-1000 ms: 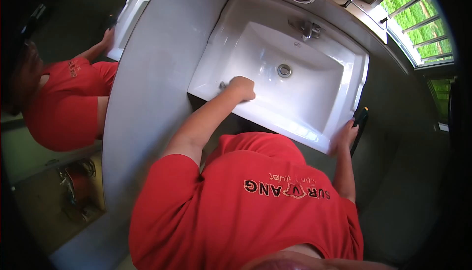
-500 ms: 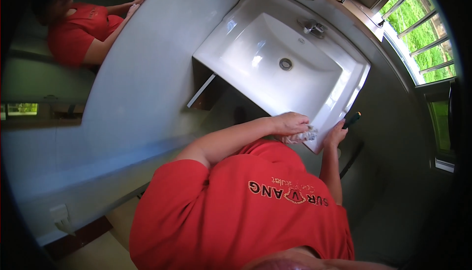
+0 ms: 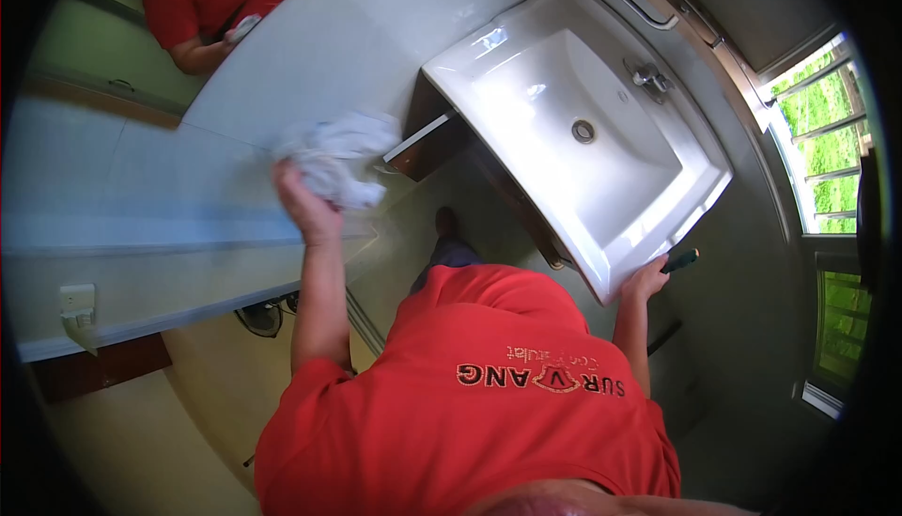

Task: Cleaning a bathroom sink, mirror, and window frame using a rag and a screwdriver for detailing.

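My left hand (image 3: 306, 204) is closed around a crumpled white cloth (image 3: 343, 164), out to the left of the sink by the pale wall. The cloth is a little smeared by motion. At the near right corner of the white washbasin (image 3: 526, 107) is my right hand (image 3: 645, 281), its fingers curled round a dark green handle (image 3: 682, 260) that sticks out to the right. The other end of that tool is hidden, so I cannot tell its kind. The basin holds a round drain (image 3: 583, 131) and a metal tap (image 3: 650, 80) stands at its far side.
Below the basin's left edge is a brown cabinet (image 3: 432, 145) with a pale edge. A mirror (image 3: 113, 74) at upper left reflects a red shirt. A metal rail (image 3: 625, 1) runs behind the basin. A barred window (image 3: 827, 145) and a wall outlet (image 3: 78, 302) flank the scene.
My left hand has swung from the basin's near edge out to the left with the cloth, which now hangs looser. My right hand stays at the basin corner. The view has shifted slightly.
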Motion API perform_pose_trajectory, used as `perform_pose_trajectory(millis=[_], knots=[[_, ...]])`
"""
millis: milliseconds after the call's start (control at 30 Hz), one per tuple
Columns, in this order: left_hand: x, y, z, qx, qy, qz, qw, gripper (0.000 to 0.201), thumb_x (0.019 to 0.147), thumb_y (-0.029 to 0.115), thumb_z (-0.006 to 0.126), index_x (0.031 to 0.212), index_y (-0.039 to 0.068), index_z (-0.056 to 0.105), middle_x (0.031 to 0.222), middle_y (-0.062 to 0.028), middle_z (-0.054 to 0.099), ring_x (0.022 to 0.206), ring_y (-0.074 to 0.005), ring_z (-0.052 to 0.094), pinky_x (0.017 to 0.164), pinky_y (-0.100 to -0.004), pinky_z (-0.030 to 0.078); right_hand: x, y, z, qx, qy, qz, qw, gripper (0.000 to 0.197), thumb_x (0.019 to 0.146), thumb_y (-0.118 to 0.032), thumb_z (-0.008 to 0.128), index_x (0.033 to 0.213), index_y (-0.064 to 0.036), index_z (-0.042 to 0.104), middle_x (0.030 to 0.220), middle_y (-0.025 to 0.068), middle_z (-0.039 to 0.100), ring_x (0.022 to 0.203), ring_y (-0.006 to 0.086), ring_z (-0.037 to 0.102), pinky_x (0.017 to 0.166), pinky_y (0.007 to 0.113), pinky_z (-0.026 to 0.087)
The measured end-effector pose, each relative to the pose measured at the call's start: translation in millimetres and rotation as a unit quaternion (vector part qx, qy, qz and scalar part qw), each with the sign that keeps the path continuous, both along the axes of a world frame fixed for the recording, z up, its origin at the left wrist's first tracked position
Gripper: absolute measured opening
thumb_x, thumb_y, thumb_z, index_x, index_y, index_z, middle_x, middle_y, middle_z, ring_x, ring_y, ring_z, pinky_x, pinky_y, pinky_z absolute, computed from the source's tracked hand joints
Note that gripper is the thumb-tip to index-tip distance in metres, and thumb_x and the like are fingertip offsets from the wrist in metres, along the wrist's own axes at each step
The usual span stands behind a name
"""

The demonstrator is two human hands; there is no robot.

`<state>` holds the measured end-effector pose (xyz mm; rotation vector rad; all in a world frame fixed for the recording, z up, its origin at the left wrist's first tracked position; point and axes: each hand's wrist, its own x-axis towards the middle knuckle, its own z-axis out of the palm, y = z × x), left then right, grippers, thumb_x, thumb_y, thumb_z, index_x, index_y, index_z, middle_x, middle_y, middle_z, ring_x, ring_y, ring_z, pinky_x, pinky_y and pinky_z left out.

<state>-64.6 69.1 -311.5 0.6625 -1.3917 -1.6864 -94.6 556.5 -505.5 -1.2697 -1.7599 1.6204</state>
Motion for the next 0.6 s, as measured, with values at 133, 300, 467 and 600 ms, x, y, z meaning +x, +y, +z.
perform_pose_trajectory(millis=[133, 300, 467, 600], knots=[[5.8, -53.2, 19.1, -0.090, 0.136, 0.260, 0.952, 0.041, 0.088, 0.035, 0.044, 0.108, -0.001, 0.044, 0.109, -0.0129, 0.049, 0.102, -0.0236, 0.050, 0.087, -0.0356, 0.042, 1.8, 5.7, -5.6, 0.002, -0.005, -0.012, 1.000, 0.047, 0.092, -0.034, 0.045, 0.116, 0.0069, 0.043, 0.112, 0.0189, 0.053, 0.097, 0.0267, 0.054, 0.085, 0.036, 0.044], [-23.4, -124.6, -0.2, -0.290, 0.049, 0.322, 0.900, 0.028, 0.092, 0.023, 0.043, 0.103, -0.002, 0.037, 0.120, -0.0224, 0.040, 0.105, -0.0307, 0.045, 0.092, -0.0399, 0.037, 1.0, 2.4, 1.9, 0.031, -0.022, -0.001, 0.999, 0.049, 0.092, -0.035, 0.045, 0.116, 0.0074, 0.043, 0.111, 0.0193, 0.054, 0.098, 0.0271, 0.054, 0.085, 0.036, 0.044], [-42.2, -164.2, -42.4, -0.543, -0.088, 0.403, 0.731, 0.037, 0.088, 0.025, 0.053, 0.105, -0.002, 0.033, 0.133, -0.0307, 0.022, 0.112, -0.0431, 0.034, 0.094, -0.0530, 0.029, -0.2, 2.4, 4.8, 0.059, -0.067, -0.009, 0.996, 0.051, 0.091, -0.036, 0.044, 0.117, 0.0072, 0.044, 0.111, 0.0199, 0.055, 0.096, 0.0277, 0.055, 0.084, 0.037, 0.044], [-62.4, -152.8, -42.2, -0.641, -0.081, 0.356, 0.675, 0.040, 0.082, 0.025, 0.061, 0.104, 0.001, 0.037, 0.128, -0.0317, 0.030, 0.102, -0.0407, 0.040, 0.087, -0.0525, 0.033, 0.4, 8.0, -0.4, 0.127, -0.119, -0.008, 0.985, 0.049, 0.092, -0.036, 0.045, 0.111, 0.0090, 0.049, 0.101, 0.0190, 0.059, 0.089, 0.0263, 0.057, 0.078, 0.035, 0.045]])
